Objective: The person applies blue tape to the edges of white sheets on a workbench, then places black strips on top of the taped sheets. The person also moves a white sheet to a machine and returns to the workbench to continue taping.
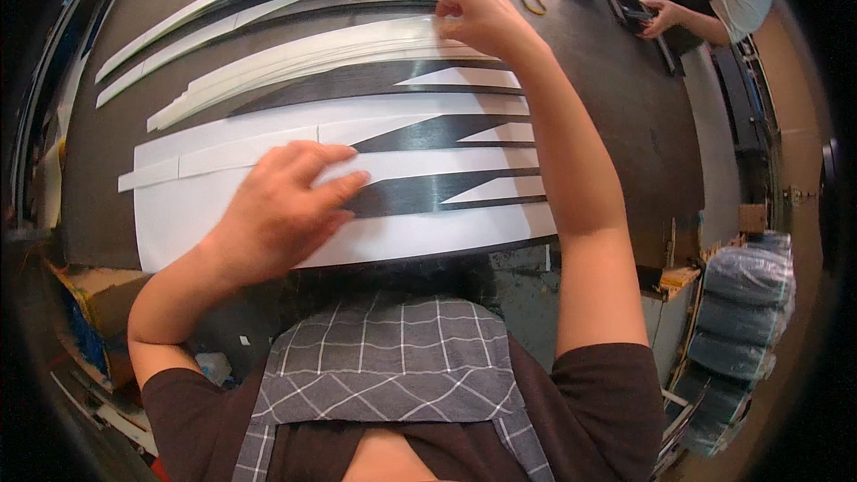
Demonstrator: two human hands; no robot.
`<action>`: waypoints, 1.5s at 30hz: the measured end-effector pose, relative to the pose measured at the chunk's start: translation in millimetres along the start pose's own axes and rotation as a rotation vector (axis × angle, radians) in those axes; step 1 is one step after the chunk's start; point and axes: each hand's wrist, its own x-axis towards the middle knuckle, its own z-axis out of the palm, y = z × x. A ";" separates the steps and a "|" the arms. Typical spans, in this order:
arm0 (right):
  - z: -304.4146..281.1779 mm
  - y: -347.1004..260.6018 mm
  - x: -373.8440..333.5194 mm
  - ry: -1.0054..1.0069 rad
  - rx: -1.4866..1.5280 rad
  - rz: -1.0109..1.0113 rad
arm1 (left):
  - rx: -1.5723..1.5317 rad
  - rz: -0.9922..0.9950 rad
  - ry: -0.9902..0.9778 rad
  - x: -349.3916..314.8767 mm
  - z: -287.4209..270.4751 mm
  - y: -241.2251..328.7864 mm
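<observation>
A large white sheet [205,223] with long black wedge shapes lies on the dark table in front of me. Over its middle is my left hand [286,201], fingers apart and a little blurred, holding nothing. Across the sheet's upper part runs a narrow white strip [161,174], its left end jutting past the sheet's edge. Beyond it lies a fanned stack of pale strips [268,71]. My right hand [482,22] reaches to the right end of that stack, its fingers curled together. What sits between those fingertips is hidden.
More long white strips [214,27] lie at the far side of the dark table [625,152]. A yellowish ring [533,3] rests near my right hand. At the far right, another person's hand [662,18] touches a dark frame. Plastic-wrapped bundles [741,303] stand right of the table.
</observation>
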 end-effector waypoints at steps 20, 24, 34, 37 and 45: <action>-81.2 -112.5 -138.7 0.278 0.014 -0.198 | -0.009 -0.091 -0.104 53.1 -44.5 -53.5; -66.6 -108.1 -172.5 0.364 -0.158 -0.072 | -0.126 -0.080 -0.207 78.3 -34.9 -28.8; -117.9 -85.2 -274.9 0.782 -0.472 0.462 | -0.356 0.060 -0.521 220.6 -40.1 -63.8; -167.2 -83.9 -391.1 0.688 -0.448 0.993 | -0.375 0.082 -0.530 248.5 -54.0 -47.9; -199.7 -173.2 -699.0 1.096 -0.848 1.967 | -0.325 0.216 -0.571 300.0 -82.1 21.5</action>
